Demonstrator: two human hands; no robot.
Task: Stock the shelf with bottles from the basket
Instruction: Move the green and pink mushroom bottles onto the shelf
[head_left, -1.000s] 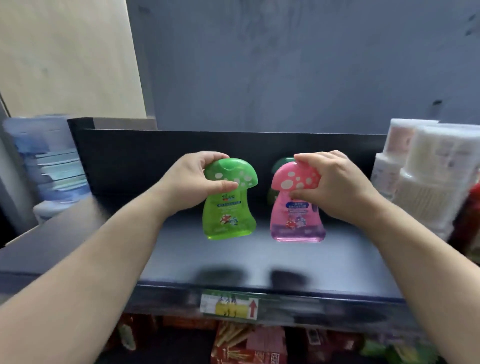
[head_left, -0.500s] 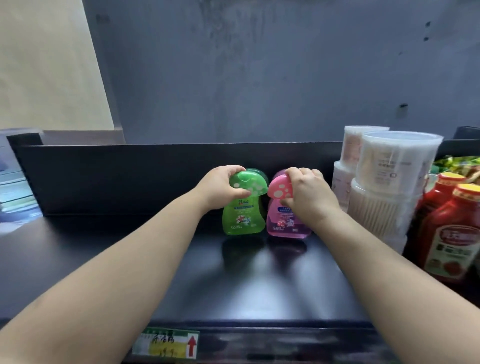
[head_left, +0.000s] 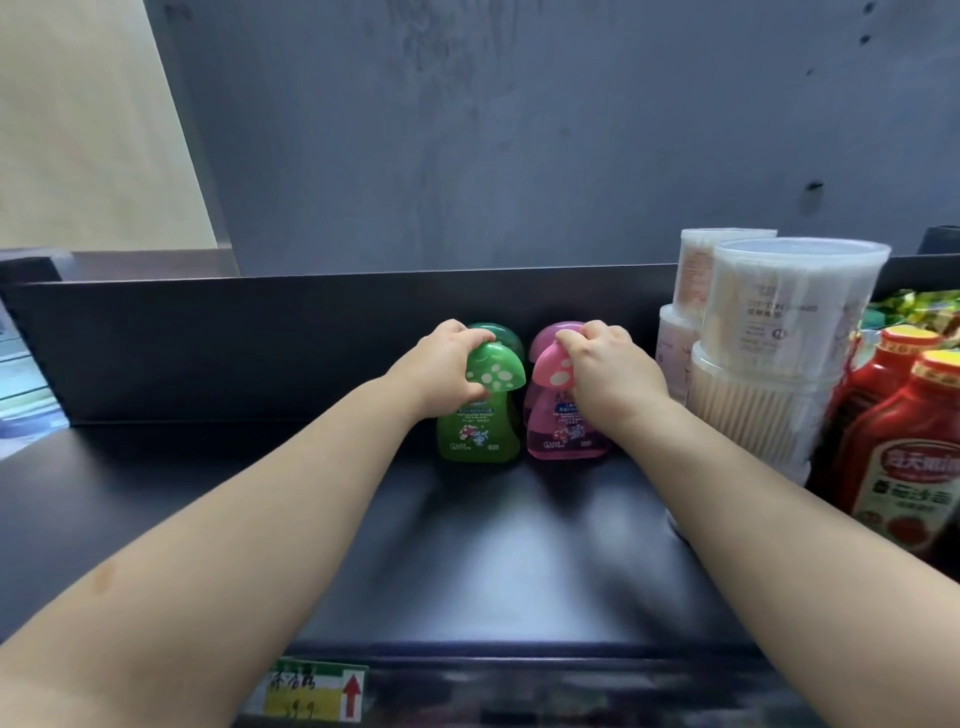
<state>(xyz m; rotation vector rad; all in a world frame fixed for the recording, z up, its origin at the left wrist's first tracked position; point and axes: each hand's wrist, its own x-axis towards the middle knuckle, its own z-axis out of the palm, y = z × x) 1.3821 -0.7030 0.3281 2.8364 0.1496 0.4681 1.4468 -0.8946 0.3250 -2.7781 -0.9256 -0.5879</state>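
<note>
Both bottles stand upright near the back of the shelf (head_left: 493, 561). The left hand (head_left: 441, 369) curls its fingers over the green bottle (head_left: 480, 415) cap; the right hand (head_left: 608, 369) grips the pink bottle (head_left: 558, 421) cap. Matching bottles stand just behind.

A single head-worn view — close above the shelf (head_left: 519, 571), facing forward and slightly down

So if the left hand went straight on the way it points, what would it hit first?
Probably the rear green bottle, just behind the front green bottle that the left hand grips; after that, the back wall. Depth is hard to judge.
</note>
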